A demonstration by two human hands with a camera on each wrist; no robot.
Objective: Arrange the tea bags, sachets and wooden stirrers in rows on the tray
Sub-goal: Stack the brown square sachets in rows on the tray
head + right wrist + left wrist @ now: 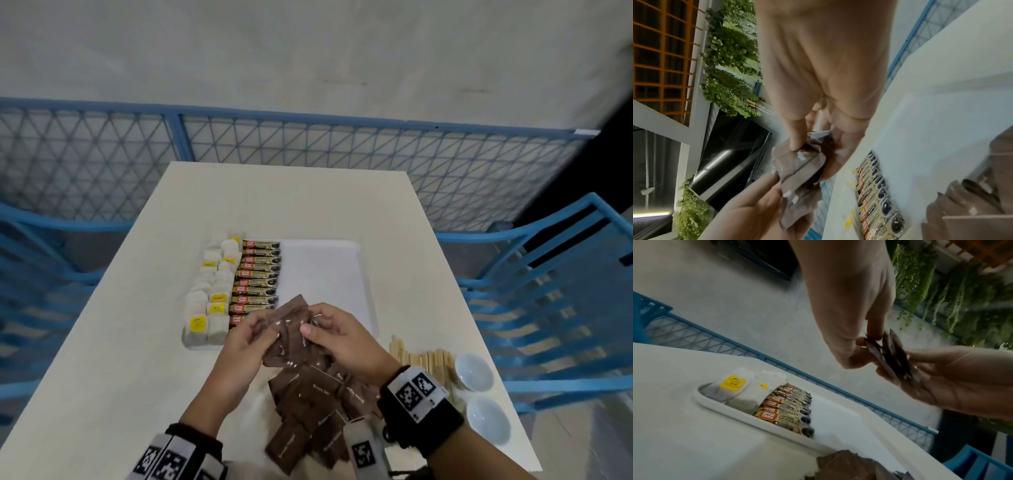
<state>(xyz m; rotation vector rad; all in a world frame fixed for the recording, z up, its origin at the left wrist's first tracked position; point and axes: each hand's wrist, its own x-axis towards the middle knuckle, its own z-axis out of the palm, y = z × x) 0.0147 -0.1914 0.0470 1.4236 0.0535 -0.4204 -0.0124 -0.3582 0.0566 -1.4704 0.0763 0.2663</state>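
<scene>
On tray (pixel 329 270): tea bags (pixel 209 301) & granule sachets (pixel 257 281), 2 rows.

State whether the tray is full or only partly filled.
Partly filled: the tray holds tea bags and granule sachets along its left side; its right part lies bare.

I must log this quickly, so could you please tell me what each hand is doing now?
Left hand: holding the brown sachets.
Right hand: pinching the same sachets.

Two bowls (pixel 474 372) — one tray (pixel 329 270) — two hands (pixel 342 337)
</scene>
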